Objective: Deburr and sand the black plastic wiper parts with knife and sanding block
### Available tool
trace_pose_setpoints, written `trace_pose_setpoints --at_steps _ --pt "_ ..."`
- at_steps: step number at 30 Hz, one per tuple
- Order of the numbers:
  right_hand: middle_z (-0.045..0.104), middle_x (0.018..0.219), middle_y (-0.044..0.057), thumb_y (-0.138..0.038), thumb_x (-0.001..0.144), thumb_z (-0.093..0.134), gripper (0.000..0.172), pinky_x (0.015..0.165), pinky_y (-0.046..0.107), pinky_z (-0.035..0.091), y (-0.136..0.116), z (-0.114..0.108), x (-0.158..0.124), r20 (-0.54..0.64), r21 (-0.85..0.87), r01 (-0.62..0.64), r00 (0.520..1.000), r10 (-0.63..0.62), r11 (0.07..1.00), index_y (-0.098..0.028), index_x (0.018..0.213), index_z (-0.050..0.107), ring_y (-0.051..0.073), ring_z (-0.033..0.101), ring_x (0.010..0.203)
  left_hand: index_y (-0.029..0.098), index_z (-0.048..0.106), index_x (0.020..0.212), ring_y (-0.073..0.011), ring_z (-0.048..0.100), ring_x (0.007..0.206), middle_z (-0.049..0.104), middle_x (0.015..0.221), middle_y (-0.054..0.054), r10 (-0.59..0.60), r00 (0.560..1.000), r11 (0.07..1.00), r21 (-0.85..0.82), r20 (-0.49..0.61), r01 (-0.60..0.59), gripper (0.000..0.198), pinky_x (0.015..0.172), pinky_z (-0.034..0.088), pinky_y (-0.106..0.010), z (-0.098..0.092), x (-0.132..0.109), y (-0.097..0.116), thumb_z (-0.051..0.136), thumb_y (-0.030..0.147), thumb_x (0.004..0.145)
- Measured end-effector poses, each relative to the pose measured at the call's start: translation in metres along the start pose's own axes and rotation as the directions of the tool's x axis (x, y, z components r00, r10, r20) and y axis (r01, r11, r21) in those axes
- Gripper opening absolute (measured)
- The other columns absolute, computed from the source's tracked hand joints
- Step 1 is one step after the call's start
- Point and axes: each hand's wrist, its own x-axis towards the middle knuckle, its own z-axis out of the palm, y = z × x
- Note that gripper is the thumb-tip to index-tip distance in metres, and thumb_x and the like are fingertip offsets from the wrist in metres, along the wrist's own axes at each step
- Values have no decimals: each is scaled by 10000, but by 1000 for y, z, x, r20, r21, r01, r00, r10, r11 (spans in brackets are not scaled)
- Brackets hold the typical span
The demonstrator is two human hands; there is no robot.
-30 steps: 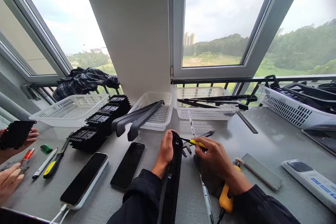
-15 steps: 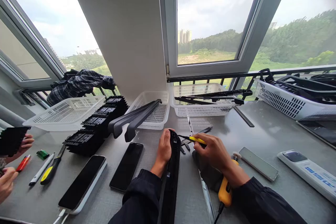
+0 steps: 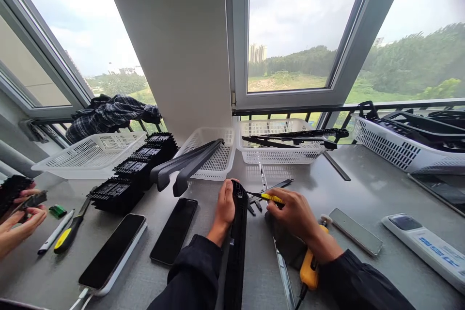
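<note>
My left hand [image 3: 225, 208] is closed round the upper end of a long black plastic part [image 3: 238, 242], which runs down toward me with its ribbed hollow side up. In my right hand [image 3: 294, 210] is a yellow-and-black utility knife [image 3: 271, 197], pinched near its front. Its thin dark tip points left and meets the edge of the part's top end. A caliper [image 3: 257, 203] lies just behind the knife. Beneath my right wrist lies a yellow corded tool [image 3: 310, 269], partly covered by the hand and sleeve.
A co-worker's hands [image 3: 25, 220] hold black ribbed pieces at far left. Phones [image 3: 174, 230], a yellow-black screwdriver [image 3: 69, 235] and a stack of black parts [image 3: 125, 179] lie left. White baskets [image 3: 276, 156] line the back. A white device [image 3: 426, 247] lies right.
My hands stay nearly in place, with the knife tip shifted slightly at the part's end. The co-worker's hands have come together, and the red item there no longer shows.
</note>
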Motion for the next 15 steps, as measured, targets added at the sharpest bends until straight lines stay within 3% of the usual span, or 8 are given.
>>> trace_pose_setpoints --at_steps 9,15 --pt "782 898 1 -177 841 549 213 741 275 458 -6 -2 0 132 12 86 987 -87 996 -255 902 738 188 718 800 202 712 990 -215 615 802 669 831 -40 54 997 997 62 -47 -51 665 767 512 -337 -1 2 -3 424 801 963" --pt "768 859 4 -170 849 545 203 723 277 450 -10 -4 1 145 27 106 983 -109 994 -245 878 732 180 696 757 200 714 987 -215 611 799 665 828 -37 44 998 996 83 -53 -39 671 782 511 -337 -1 2 -2 408 797 969"
